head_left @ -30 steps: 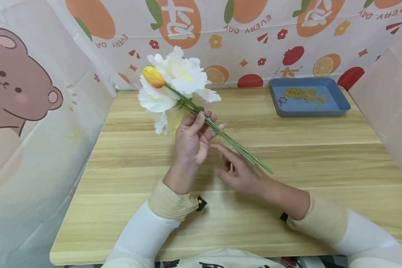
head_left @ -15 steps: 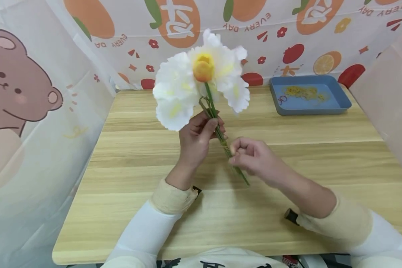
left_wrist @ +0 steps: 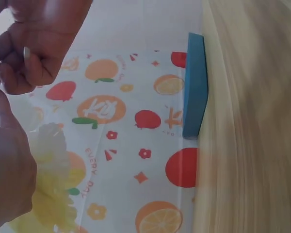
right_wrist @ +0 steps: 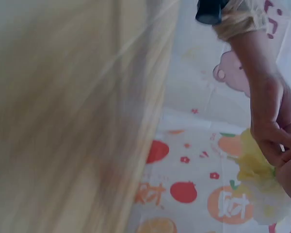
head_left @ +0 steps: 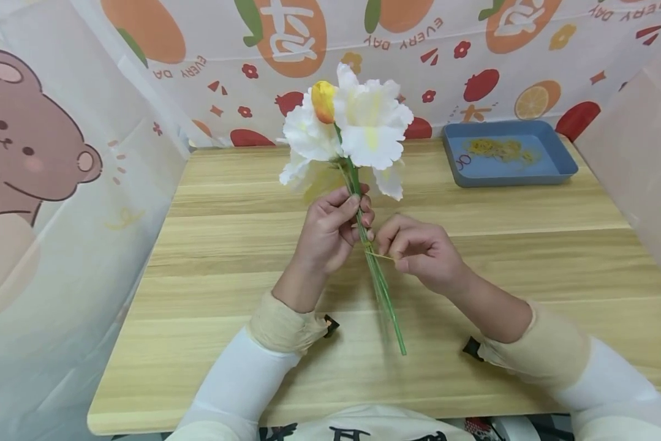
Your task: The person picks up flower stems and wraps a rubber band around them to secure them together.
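My left hand (head_left: 332, 229) grips a bunch of artificial flowers by the green stems (head_left: 382, 285), below the blooms. White ruffled flowers (head_left: 371, 122) and one yellow-orange tulip (head_left: 323, 101) make up its top. The stems slant down toward the table's front. Just below the left fingers, a yellow rubber band (head_left: 381, 255) loops the stems. My right hand (head_left: 424, 251) pinches that band and stretches it out to the right. In the left wrist view, the white and yellow petals (left_wrist: 51, 174) show behind the left hand. The right wrist view shows the left hand (right_wrist: 271, 114) near the petals.
A blue tray (head_left: 514, 182) stands at the back right of the wooden table (head_left: 198, 343). Several yellow rubber bands (head_left: 495, 149) and a small red item (head_left: 463, 162) lie in it. A printed cloth (head_left: 209, 37) hangs behind the table.
The bunch has swung from slanting toward the right to standing more upright, blooms shifting right. The right hand, first low beside the stems, has taken the rubber band and pulled it outward.
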`<act>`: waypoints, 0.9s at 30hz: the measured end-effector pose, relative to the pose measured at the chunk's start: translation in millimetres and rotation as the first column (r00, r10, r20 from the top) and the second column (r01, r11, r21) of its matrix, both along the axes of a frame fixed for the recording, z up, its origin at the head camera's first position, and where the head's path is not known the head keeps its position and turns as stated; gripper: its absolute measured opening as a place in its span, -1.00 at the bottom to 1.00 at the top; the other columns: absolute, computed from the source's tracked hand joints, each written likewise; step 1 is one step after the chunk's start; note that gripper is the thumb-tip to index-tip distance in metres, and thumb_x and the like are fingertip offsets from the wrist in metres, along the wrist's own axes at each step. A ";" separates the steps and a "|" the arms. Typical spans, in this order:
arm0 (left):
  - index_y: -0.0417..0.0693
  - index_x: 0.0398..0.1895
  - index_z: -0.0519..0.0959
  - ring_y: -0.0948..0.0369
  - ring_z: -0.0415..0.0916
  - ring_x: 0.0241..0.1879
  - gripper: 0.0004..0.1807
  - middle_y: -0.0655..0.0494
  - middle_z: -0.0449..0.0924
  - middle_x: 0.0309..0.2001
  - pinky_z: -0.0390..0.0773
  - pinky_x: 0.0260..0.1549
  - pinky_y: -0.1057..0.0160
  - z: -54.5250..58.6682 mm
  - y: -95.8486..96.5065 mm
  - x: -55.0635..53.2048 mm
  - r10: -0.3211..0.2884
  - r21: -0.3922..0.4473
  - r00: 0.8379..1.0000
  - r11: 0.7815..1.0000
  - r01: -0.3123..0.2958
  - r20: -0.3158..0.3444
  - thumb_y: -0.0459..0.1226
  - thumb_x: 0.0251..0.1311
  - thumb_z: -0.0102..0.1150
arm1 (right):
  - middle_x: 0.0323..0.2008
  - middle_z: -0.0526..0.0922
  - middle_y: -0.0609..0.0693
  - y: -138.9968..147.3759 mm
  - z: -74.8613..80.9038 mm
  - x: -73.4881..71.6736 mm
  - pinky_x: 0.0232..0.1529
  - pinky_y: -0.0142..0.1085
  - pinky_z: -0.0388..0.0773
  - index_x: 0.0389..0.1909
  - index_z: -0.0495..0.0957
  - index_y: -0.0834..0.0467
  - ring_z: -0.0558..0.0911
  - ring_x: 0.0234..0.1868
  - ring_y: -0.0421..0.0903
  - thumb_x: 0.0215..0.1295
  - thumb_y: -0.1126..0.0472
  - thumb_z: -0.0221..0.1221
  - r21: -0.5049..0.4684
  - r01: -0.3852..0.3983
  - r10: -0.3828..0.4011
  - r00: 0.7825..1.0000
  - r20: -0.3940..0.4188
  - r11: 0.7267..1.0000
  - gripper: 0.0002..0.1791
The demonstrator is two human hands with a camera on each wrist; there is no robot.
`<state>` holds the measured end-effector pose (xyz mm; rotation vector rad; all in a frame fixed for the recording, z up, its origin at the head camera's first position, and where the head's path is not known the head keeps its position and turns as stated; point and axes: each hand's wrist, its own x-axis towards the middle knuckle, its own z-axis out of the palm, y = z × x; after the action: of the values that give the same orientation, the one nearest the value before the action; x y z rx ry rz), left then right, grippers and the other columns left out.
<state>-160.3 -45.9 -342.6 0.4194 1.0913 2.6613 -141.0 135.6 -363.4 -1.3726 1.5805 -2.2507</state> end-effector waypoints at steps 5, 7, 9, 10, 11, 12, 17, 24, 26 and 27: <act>-0.22 -0.15 0.59 0.27 0.51 -0.52 -0.64 0.06 0.55 -0.42 0.67 -0.57 0.40 4.8 -0.9 2.8 -0.053 0.043 0.999 0.998 0.052 0.014 -0.53 0.47 -0.30 | -0.25 0.58 -0.02 -7.3 -1.2 3.6 0.13 -0.28 0.43 -0.51 0.51 0.25 0.47 -0.12 -0.07 0.25 0.34 0.11 -0.179 -0.130 0.151 0.982 0.109 0.975 -0.85; -0.22 -0.15 0.59 0.27 0.51 -0.51 -0.64 0.06 0.54 -0.41 0.67 -0.56 0.40 6.1 -1.3 3.5 -0.074 0.057 0.997 0.996 0.073 0.019 -0.51 0.48 -0.30 | -0.28 0.58 -0.02 -7.9 -0.1 4.8 0.14 -0.27 0.39 -0.50 0.52 0.22 0.46 -0.14 -0.07 0.23 0.38 0.08 -0.204 -0.168 0.196 0.973 0.124 0.964 -0.87; -0.22 -0.15 0.59 0.27 0.51 -0.50 -0.64 0.06 0.53 -0.40 0.67 -0.55 0.40 6.7 -1.8 3.8 -0.096 0.068 0.995 0.993 0.094 0.030 -0.50 0.49 -0.30 | -0.31 0.59 -0.02 -7.2 2.0 5.7 0.16 -0.26 0.37 -0.50 0.51 0.23 0.45 -0.17 -0.05 0.24 0.38 0.09 -0.197 -0.198 0.223 0.969 0.112 0.960 -0.86; -0.22 -0.14 0.59 0.27 0.51 -0.50 -0.65 0.06 0.53 -0.40 0.67 -0.55 0.40 7.2 -2.3 4.0 -0.104 0.074 0.994 0.992 0.101 0.037 -0.49 0.49 -0.30 | -0.32 0.58 -0.01 -6.3 3.2 6.0 0.14 -0.27 0.36 -0.48 0.51 0.24 0.44 -0.17 -0.05 0.28 0.36 0.11 -0.177 -0.207 0.225 0.971 0.085 0.962 -0.86; -0.22 -0.14 0.59 0.28 0.51 -0.49 -0.65 0.06 0.53 -0.40 0.67 -0.54 0.41 7.8 -2.8 4.1 -0.109 0.077 0.993 0.991 0.105 0.044 -0.49 0.49 -0.30 | -0.33 0.56 -0.01 -5.3 4.6 6.4 0.10 -0.27 0.37 -0.48 0.49 0.24 0.44 -0.18 -0.05 0.31 0.34 0.14 -0.147 -0.204 0.212 0.976 0.044 0.968 -0.85; -0.22 -0.15 0.59 0.28 0.51 -0.49 -0.65 0.06 0.53 -0.39 0.68 -0.54 0.41 8.3 -3.4 4.0 -0.111 0.077 0.993 0.991 0.107 0.049 -0.49 0.50 -0.30 | -0.33 0.54 0.01 -4.1 6.0 6.8 0.09 -0.27 0.38 -0.47 0.47 0.25 0.43 -0.18 -0.03 0.31 0.32 0.17 -0.112 -0.194 0.195 0.981 -0.003 0.975 -0.84; -0.23 -0.15 0.59 0.28 0.51 -0.49 -0.63 0.07 0.53 -0.40 0.69 -0.53 0.40 10.4 -7.4 3.1 -0.094 0.074 0.993 0.993 0.089 0.065 -0.49 0.50 -0.33 | -0.31 0.47 0.05 0.9 12.2 9.5 -0.12 -0.28 0.45 -0.40 0.42 0.22 0.42 -0.17 -0.06 0.24 0.32 0.27 0.081 0.024 0.004 0.944 -0.329 0.996 -0.82; -0.22 -0.16 0.60 0.27 0.52 -0.49 -0.64 0.07 0.56 -0.40 0.70 -0.53 0.37 10.6 -11.1 1.5 -0.068 0.056 0.995 0.996 0.064 0.070 -0.50 0.49 -0.30 | -0.32 0.52 0.03 0.5 13.3 8.9 -0.15 -0.32 0.49 -0.40 0.45 0.22 0.47 -0.20 -0.06 0.31 0.25 0.20 0.104 0.229 -0.136 0.824 -0.551 0.968 -0.84; -0.23 -0.16 0.59 0.26 0.53 -0.49 -0.64 0.07 0.57 -0.41 0.70 -0.54 0.36 10.9 -12.0 1.5 -0.055 0.055 0.996 0.997 0.050 0.077 -0.50 0.49 -0.30 | -0.33 0.53 0.02 -0.4 13.2 8.1 -0.15 -0.32 0.49 -0.41 0.45 0.22 0.48 -0.21 -0.06 0.31 0.24 0.19 0.097 0.275 -0.163 0.781 -0.603 0.956 -0.84; -0.22 -0.17 0.60 0.26 0.53 -0.49 -0.64 0.07 0.57 -0.41 0.70 -0.54 0.35 11.0 -12.3 1.4 -0.045 0.054 0.996 0.998 0.041 0.079 -0.50 0.49 -0.30 | -0.33 0.54 0.02 -0.9 13.0 7.6 -0.16 -0.32 0.48 -0.42 0.46 0.21 0.48 -0.23 -0.06 0.31 0.24 0.17 0.089 0.314 -0.188 0.747 -0.638 0.945 -0.84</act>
<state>-158.8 -58.2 -331.6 0.3381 0.9798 2.6493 -133.4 134.7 -350.4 -2.0996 2.2285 -1.7597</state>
